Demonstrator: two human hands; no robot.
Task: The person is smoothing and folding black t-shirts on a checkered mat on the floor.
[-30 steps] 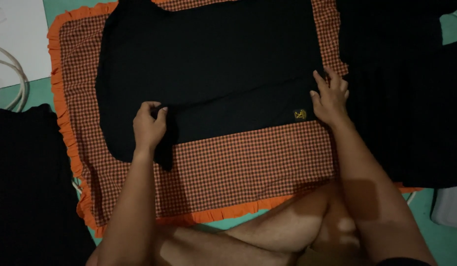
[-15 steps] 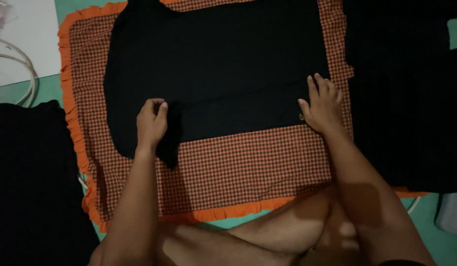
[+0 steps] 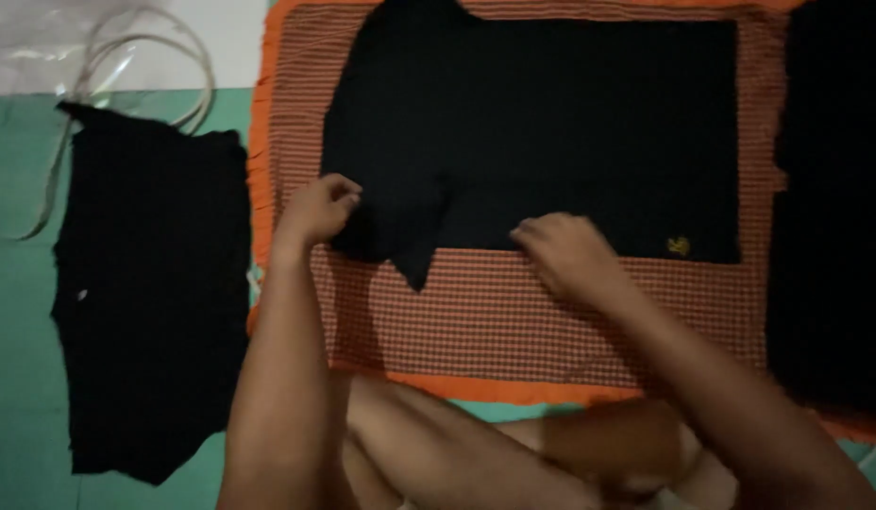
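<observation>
A black shirt lies flat on a red checked cloth with an orange frill. A small yellow emblem shows near the shirt's lower right corner. My left hand pinches the shirt's sleeve at its lower left edge. My right hand, blurred, rests on the shirt's bottom hem near the middle, fingers curled on the fabric. My bare crossed legs fill the bottom of the view.
A folded black garment lies on the green floor at the left. Another dark garment lies at the right edge. A clear plastic bag with loop handles sits at the top left.
My right hand has slid left along the bottom hem from the emblem corner toward the middle. The view has shifted, so more of the left garment shows. My left hand stays on the sleeve.
</observation>
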